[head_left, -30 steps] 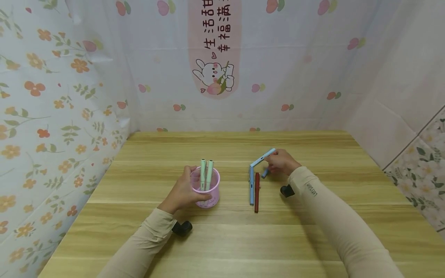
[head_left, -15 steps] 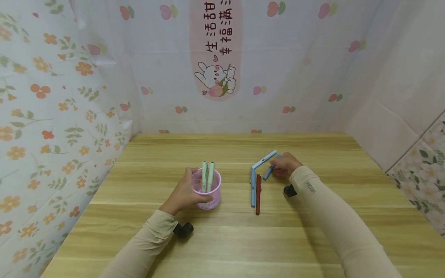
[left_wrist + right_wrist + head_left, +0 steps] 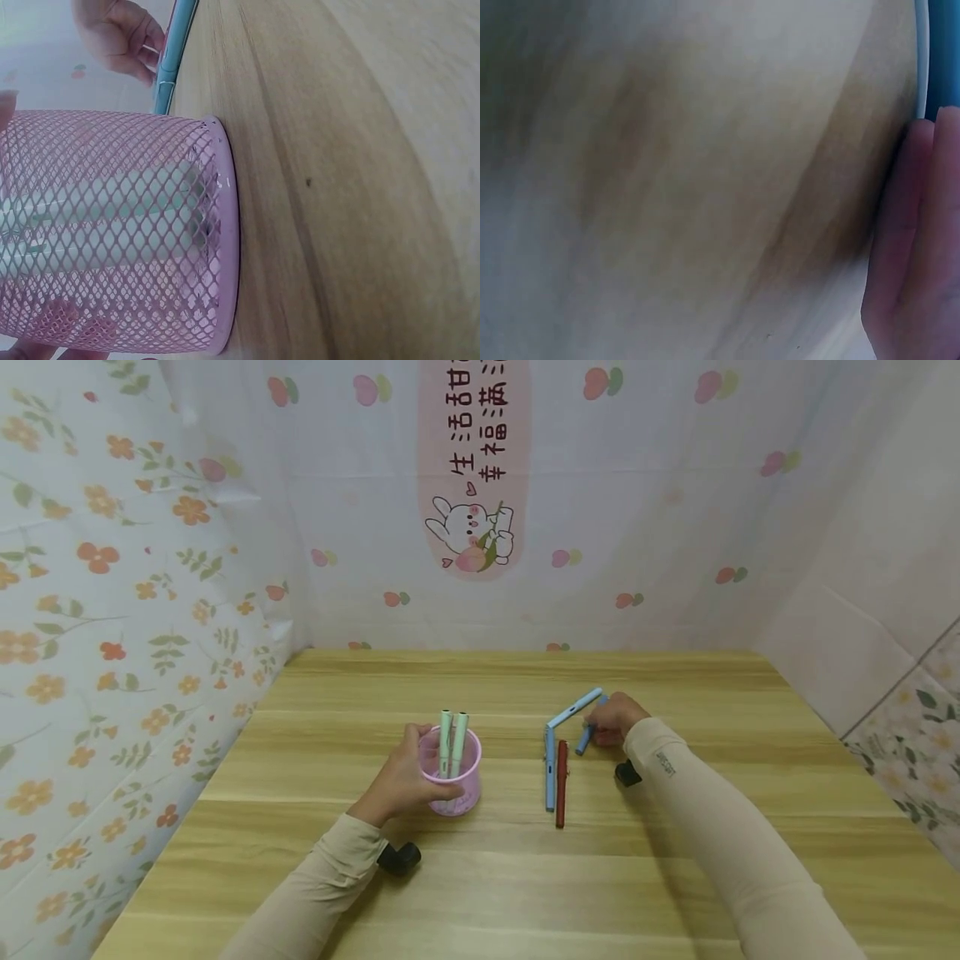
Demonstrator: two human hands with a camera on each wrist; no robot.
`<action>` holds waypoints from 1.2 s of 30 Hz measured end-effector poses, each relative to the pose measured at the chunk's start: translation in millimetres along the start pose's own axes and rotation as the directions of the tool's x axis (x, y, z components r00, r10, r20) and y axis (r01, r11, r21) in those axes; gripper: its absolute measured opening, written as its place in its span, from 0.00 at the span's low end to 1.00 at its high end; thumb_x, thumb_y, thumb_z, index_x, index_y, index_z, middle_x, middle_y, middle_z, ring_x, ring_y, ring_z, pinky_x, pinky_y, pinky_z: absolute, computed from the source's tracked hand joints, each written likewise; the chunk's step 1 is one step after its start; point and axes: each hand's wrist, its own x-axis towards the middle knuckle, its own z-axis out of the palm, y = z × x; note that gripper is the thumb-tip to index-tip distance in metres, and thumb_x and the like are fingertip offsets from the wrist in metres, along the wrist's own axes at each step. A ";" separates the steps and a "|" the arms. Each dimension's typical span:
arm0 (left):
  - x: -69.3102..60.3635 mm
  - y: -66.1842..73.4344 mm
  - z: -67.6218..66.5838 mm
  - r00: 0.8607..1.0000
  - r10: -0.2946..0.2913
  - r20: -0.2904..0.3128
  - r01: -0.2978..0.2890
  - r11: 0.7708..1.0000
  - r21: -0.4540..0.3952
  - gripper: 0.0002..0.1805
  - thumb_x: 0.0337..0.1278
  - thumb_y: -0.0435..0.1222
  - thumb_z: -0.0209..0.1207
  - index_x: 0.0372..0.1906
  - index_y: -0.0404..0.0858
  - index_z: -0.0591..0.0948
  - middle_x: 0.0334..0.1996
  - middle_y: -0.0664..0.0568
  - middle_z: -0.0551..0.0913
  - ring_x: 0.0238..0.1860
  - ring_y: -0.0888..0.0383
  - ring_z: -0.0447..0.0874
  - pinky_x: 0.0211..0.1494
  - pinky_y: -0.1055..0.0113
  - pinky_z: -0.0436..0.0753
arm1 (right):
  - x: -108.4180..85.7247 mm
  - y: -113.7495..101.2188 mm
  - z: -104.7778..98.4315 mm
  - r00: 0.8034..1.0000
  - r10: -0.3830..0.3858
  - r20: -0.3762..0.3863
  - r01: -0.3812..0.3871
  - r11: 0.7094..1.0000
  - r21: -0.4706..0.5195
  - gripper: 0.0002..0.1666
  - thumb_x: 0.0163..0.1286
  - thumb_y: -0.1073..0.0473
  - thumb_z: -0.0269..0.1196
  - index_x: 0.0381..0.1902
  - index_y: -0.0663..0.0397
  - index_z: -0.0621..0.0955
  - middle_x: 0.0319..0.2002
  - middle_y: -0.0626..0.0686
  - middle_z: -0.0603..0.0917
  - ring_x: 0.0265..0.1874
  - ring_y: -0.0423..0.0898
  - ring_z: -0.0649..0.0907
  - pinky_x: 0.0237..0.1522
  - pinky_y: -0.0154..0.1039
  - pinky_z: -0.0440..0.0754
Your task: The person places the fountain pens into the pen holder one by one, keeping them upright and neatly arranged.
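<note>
My left hand (image 3: 405, 781) grips a pink mesh pen cup (image 3: 461, 789) that stands upright on the table. Two pale green pens (image 3: 458, 745) lean inside it; the left wrist view shows them through the mesh (image 3: 112, 217). My right hand (image 3: 618, 717) pinches a darker blue pen (image 3: 585, 739) lying on the table, its middle covered by the fingers. The right wrist view catches only curled fingers (image 3: 911, 247) against a blue barrel (image 3: 946, 60). Left of that hand lie a light blue pen (image 3: 574, 707) set slantwise, a blue pen (image 3: 551, 772) and a dark red pen (image 3: 561, 785).
The wooden table (image 3: 480, 893) reaches back to a printed cloth (image 3: 337, 510) hanging behind it. Another flowered cloth (image 3: 150, 610) hangs along the left side. Black wrist cameras (image 3: 400, 860) sit under both sleeves, close to the tabletop.
My right hand has left the light blue pen, shifted slightly right, and now has its fingers on the darker blue pen. My left hand stays on the cup. The head view has tilted slightly.
</note>
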 end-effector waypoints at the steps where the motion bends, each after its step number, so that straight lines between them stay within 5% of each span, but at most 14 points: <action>1: 0.3 0.3 -0.2 1.000 0.006 -0.003 -0.006 1.000 0.003 0.53 0.25 0.38 0.81 0.60 0.31 0.61 0.60 0.30 0.70 0.56 0.38 0.74 0.58 0.45 0.74 | -0.6 -0.8 0.0 1.000 -0.001 -0.005 0.001 1.000 -0.014 0.07 0.69 0.65 0.59 0.33 0.65 0.74 0.23 0.53 0.76 0.18 0.42 0.79 0.28 0.34 0.83; 7: 2.2 2.4 -0.9 1.000 0.013 -0.004 -0.013 1.000 0.002 0.54 0.25 0.39 0.81 0.61 0.31 0.60 0.60 0.30 0.70 0.57 0.38 0.73 0.58 0.44 0.74 | -5.6 -4.1 -3.0 1.000 -0.011 -0.022 0.009 0.998 -0.063 0.05 0.66 0.68 0.58 0.32 0.67 0.74 0.24 0.55 0.76 0.18 0.42 0.79 0.27 0.34 0.83; 16: 1.8 0.7 0.1 1.000 0.015 -0.016 -0.015 1.000 -0.004 0.54 0.24 0.39 0.82 0.60 0.31 0.61 0.58 0.30 0.72 0.54 0.39 0.75 0.56 0.46 0.76 | -6.7 -1.0 -5.7 1.000 -0.017 0.016 0.017 1.000 0.000 0.01 0.63 0.72 0.54 0.33 0.68 0.73 0.28 0.56 0.75 0.21 0.43 0.79 0.30 0.34 0.83; 26: -1.4 0.0 0.1 1.000 0.006 -0.015 -0.006 1.000 -0.009 0.55 0.24 0.39 0.82 0.62 0.31 0.61 0.59 0.31 0.71 0.56 0.39 0.74 0.57 0.45 0.74 | -3.8 9.5 -6.4 0.999 -0.013 0.050 0.006 0.988 0.155 0.26 0.55 0.80 0.47 0.55 0.79 0.61 0.28 0.58 0.73 0.20 0.45 0.77 0.30 0.36 0.84; 32: -1.4 0.5 0.2 1.000 0.016 -0.021 -0.016 1.000 -0.011 0.55 0.23 0.39 0.82 0.61 0.31 0.61 0.58 0.31 0.72 0.54 0.39 0.74 0.56 0.45 0.75 | -6.8 10.1 -4.2 1.000 -0.016 0.026 0.012 0.989 0.146 0.33 0.64 0.69 0.54 0.63 0.76 0.56 0.37 0.60 0.71 0.25 0.47 0.78 0.32 0.38 0.84; 36: -1.5 -0.7 1.2 1.000 0.012 -0.023 -0.013 1.000 -0.009 0.55 0.23 0.39 0.82 0.61 0.31 0.61 0.57 0.30 0.72 0.54 0.39 0.75 0.56 0.45 0.75 | -8.2 8.1 -0.2 1.000 -0.021 -0.008 0.021 0.996 0.086 0.26 0.68 0.61 0.58 0.55 0.73 0.64 0.38 0.60 0.71 0.28 0.48 0.78 0.33 0.38 0.84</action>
